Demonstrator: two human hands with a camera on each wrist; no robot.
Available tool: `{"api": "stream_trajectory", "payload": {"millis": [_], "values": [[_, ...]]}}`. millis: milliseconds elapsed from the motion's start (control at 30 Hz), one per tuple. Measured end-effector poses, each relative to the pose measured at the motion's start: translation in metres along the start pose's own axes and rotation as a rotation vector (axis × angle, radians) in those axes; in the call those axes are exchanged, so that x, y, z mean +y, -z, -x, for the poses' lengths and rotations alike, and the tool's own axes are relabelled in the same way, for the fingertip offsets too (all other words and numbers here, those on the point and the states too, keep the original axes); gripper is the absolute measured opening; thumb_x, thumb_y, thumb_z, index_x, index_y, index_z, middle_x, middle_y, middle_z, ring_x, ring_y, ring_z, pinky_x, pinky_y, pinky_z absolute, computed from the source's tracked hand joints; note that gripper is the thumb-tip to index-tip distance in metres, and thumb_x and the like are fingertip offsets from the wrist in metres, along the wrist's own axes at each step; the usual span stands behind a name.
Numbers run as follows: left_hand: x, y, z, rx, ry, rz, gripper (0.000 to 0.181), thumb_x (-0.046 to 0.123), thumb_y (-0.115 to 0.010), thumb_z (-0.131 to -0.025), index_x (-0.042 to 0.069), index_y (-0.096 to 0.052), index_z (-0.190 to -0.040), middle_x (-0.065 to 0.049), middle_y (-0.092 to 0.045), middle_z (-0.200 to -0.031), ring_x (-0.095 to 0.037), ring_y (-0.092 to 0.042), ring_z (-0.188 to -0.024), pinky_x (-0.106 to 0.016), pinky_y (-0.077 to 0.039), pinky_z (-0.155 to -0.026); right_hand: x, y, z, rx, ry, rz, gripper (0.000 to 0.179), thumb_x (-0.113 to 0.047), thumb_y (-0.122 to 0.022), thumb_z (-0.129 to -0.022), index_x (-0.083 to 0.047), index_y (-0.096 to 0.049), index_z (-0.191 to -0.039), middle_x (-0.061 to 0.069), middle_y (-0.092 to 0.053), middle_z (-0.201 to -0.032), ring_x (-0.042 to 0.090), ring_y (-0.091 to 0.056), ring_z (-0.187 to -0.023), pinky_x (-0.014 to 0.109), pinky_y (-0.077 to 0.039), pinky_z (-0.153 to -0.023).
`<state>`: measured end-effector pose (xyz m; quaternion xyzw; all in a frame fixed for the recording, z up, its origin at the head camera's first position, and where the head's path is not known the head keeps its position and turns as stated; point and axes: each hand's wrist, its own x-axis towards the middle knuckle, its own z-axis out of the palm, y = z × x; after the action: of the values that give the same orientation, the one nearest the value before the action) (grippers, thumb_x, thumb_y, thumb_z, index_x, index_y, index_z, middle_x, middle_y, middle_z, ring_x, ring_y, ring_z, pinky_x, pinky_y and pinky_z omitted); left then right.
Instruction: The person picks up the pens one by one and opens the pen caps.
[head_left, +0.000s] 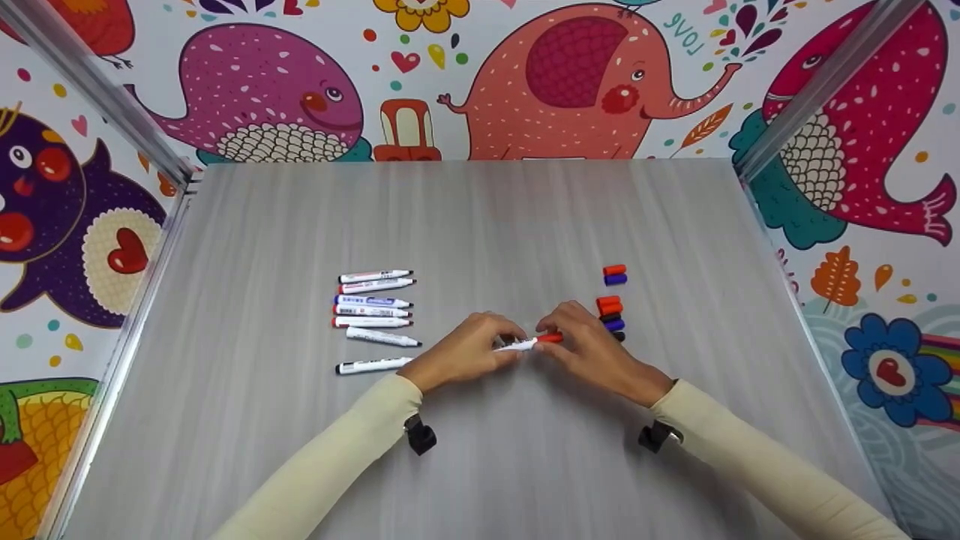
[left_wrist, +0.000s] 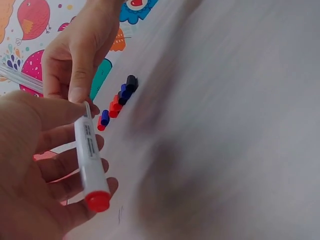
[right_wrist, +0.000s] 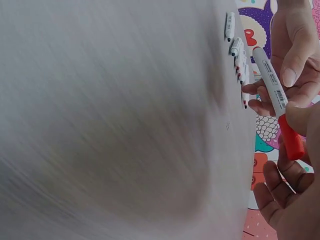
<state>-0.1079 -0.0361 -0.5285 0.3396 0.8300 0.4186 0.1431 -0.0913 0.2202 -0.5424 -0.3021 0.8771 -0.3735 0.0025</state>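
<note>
Over the middle of the table, my left hand (head_left: 471, 346) holds a white marker (left_wrist: 89, 150) by its barrel, thumb along the top and fingers beneath. Its red end plug (left_wrist: 98, 201) points back toward the left palm in the left wrist view. From the other side my right hand (head_left: 596, 352) pinches the red cap (right_wrist: 291, 137) between thumb and fingers. The cap sits on the tip end of the barrel, in line with it. In the left wrist view the right fingers hide the cap.
Several uncapped white markers (head_left: 373, 322) lie in a loose column left of the hands, tips to the right. One lower marker (head_left: 371, 366) lies partly behind the left wrist. Right of centre are red, blue and black caps (head_left: 609, 304), some partly covered by the right hand. Patterned walls surround the table (head_left: 465, 225).
</note>
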Motion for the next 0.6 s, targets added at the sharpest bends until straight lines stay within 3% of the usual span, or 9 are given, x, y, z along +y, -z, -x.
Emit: {"api": "stream_trajectory", "payload": {"millis": [267, 600], "values": [[0.0021, -0.0044, 0.0010, 0.027, -0.032, -0.184, 0.016, 0.010, -0.080, -0.100, 0.003, -0.081, -0.115, -0.008, -0.077, -0.104, -0.025, -0.066, -0.099, -0.040, -0.057, -0.087, 0.0000, -0.0049, 0.0029, -0.027, -0.020, 0.025, 0.017, -0.016, -0.085, -0.098, -0.010, -0.078, -0.113, 0.000, -0.066, -0.107, 0.016, -0.060, -0.103, 0.036, -0.057, -0.089], [0.0013, -0.0089, -0.0013, 0.040, -0.055, -0.299, 0.019, 0.017, -0.082, -0.101, 0.007, -0.082, -0.117, -0.006, -0.075, -0.106, -0.022, -0.062, -0.099, -0.038, -0.057, -0.084, -0.0011, -0.0070, 0.0030, -0.041, -0.009, 0.025, 0.013, -0.021, -0.083, -0.100, -0.011, -0.081, -0.109, -0.001, -0.064, -0.106, 0.015, -0.058, -0.103, 0.033, -0.054, -0.086]]}}
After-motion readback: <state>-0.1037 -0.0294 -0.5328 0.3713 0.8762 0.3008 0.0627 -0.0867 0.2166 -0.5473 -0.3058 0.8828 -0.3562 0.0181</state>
